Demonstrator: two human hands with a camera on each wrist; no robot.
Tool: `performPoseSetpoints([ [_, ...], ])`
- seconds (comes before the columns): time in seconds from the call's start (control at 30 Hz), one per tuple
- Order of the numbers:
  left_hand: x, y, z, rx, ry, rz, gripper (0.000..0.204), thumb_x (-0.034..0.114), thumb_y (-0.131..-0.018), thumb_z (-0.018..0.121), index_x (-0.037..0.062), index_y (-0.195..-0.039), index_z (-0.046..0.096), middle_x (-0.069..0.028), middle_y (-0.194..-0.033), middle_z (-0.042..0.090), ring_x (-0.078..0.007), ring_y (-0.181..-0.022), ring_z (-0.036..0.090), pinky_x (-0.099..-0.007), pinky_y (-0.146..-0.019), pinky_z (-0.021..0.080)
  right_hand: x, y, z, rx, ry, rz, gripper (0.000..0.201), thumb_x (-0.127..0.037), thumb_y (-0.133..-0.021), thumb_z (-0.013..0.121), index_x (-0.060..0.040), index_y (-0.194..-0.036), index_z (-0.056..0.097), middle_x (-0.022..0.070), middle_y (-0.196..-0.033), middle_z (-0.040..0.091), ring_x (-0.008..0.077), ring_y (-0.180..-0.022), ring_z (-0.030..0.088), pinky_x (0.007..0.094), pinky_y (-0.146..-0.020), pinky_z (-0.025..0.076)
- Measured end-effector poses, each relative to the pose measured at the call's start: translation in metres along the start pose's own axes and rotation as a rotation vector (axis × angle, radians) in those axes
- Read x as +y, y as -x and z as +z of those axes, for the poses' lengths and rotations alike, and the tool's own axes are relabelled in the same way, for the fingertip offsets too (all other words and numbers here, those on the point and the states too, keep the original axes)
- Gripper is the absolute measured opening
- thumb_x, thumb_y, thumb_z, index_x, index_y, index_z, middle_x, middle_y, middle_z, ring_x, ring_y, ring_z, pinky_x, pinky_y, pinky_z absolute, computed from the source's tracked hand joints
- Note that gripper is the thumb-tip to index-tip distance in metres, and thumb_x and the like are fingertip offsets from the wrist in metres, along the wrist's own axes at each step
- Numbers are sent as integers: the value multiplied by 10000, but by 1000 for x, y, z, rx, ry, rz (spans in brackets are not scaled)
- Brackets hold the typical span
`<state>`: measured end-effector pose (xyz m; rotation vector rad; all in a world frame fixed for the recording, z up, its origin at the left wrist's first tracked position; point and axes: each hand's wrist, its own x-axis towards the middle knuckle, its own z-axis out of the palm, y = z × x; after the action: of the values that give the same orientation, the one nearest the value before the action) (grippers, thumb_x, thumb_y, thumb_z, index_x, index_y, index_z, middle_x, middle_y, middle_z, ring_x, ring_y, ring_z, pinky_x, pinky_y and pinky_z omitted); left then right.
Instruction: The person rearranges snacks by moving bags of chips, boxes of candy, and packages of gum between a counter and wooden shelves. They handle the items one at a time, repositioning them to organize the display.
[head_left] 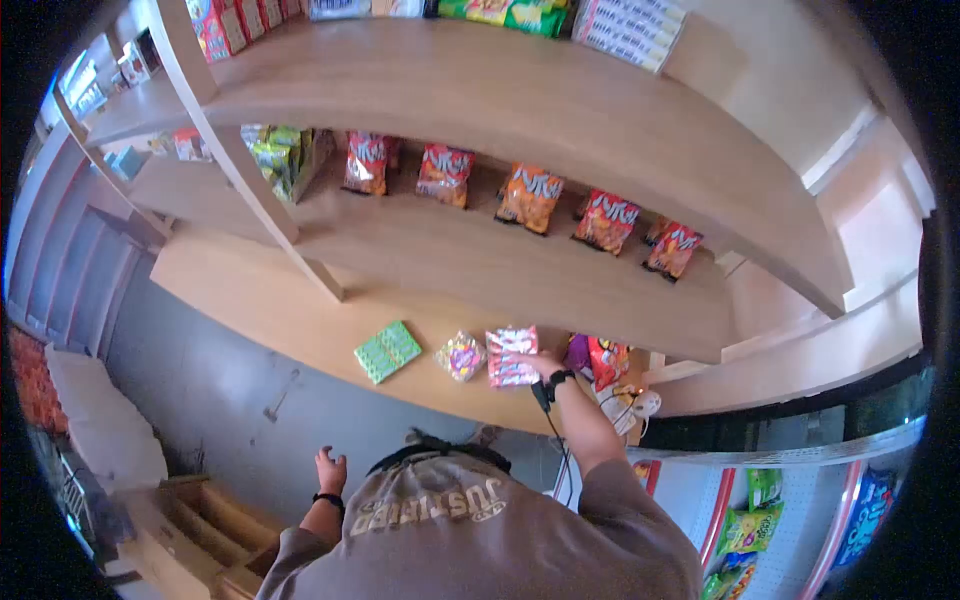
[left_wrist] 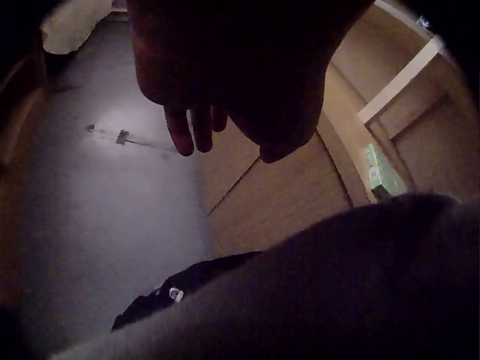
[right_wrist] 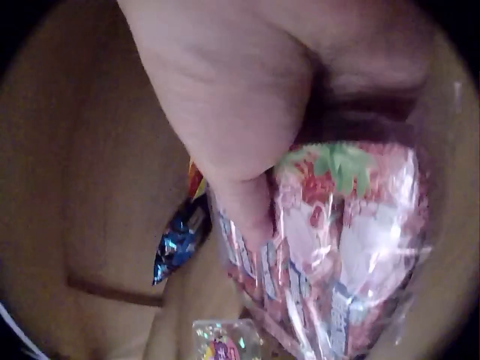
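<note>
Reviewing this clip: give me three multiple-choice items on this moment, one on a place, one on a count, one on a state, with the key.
1. Where does the pink packet lie?
A. bottom shelf
B. floor
C. cardboard box

2. How many orange-red chip bags stand in the row on the shelf above?
A. two
B. five
C. nine

3. What is the left hand doing?
A. gripping a bag
B. hanging free, holding nothing
C. pressing the shelf

Key: 1 A, the right hand holds it on the bottom shelf; 2 B, five chip bags show; 3 B, its fingers are loose over the floor.

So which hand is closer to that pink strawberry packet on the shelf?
Right. The right hand grips the pink packet on the shelf; the left hand hangs apart, low over the floor.
</note>
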<state>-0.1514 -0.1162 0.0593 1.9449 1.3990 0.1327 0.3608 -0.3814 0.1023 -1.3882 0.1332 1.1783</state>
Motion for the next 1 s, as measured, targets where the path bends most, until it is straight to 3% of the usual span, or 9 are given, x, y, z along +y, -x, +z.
performPoseSetpoints([
  [0.07, -2, -11, 4, 21, -22, 65, 437, 150, -765, 605, 8, -1148, 451, -211, -1122, 453, -340, -944, 525, -397, -853, 450, 29, -35, -41, 63, 108, 29, 409, -163, -796, 689, -14, -1153, 556, 88, -1052, 639, 198, -910, 638, 347, -771, 537],
  [0.17, -11, -27, 15, 13, -16, 85, 422, 138, -760, 597, 0, -1132, 453, -210, -1100, 458, -351, -961, 502, -401, -846, 448, 11, 20, -12, 79, 61, 20, 430, -232, -834, 642, -10, -1187, 535, 97, -1055, 640, 196, -892, 637, 322, -778, 527],
  [0.3, 3, -31, 13, -38, 22, 163, 417, 128, -755, 593, -7, -1123, 454, -215, -1099, 460, -364, -987, 483, -404, -849, 445, 28, 56, -11, 145, 59, -211, 396, -150, -832, 652, -45, -1189, 518, 87, -1042, 633, 203, -868, 640, 380, -753, 538],
  [0.37, -5, -39, 21, -84, 18, 144, 418, 121, -744, 595, -4, -1119, 457, -224, -1106, 458, -374, -1011, 467, -411, -869, 433, 32, 79, -8, 8, -78, -353, 407, -111, -821, 663, -29, -1188, 508, 84, -1061, 622, 193, -889, 630, 371, -766, 534],
  [0.6, 4, -63, 25, -210, -49, 103, 446, 134, -734, 610, 3, -1130, 450, -236, -1155, 438, -402, -1085, 444, -438, -947, 387, -28, 222, 31, 160, 761, -677, 540, -233, -765, 735, 15, -1175, 487, 65, -1064, 593, 164, -969, 568, 299, -869, 445],
  [0.7, 0, -79, 29, -235, -50, 169, 456, 139, -742, 604, -3, -1143, 438, -246, -1163, 432, -407, -1071, 445, -445, -943, 385, -95, 319, 77, 157, 889, -535, 597, -301, -742, 750, -10, -1192, 488, 86, -1085, 566, 168, -1006, 534, 308, -878, 426],
  [0.77, 9, -89, 27, -234, -54, 188, 444, 143, -744, 597, -12, -1132, 446, -246, -1148, 442, -405, -1065, 445, -442, -940, 384, -130, 372, 94, 120, 692, -611, 601, -267, -730, 760, -27, -1207, 484, 76, -1091, 570, 164, -1007, 537, 322, -896, 427],
  [0.9, 2, -110, 42, -210, -19, 297, 428, 146, -744, 590, -19, -1116, 457, -244, -1124, 456, -406, -1062, 441, -437, -938, 385, -194, 445, 126, 380, 379, -1294, 554, -190, -764, 711, -44, -1237, 463, 52, -1099, 581, 154, -1006, 564, 336, -871, 469],
  [1.0, 3, -109, 48, -179, 27, 235, 423, 156, -741, 588, -20, -1105, 465, -243, -1105, 467, -407, -1056, 444, -434, -937, 383, -264, 467, 113, 475, 170, -1389, 437, -197, -879, 587, -57, -1261, 431, 64, -1152, 567, 187, -1038, 575, 325, -824, 511],
])
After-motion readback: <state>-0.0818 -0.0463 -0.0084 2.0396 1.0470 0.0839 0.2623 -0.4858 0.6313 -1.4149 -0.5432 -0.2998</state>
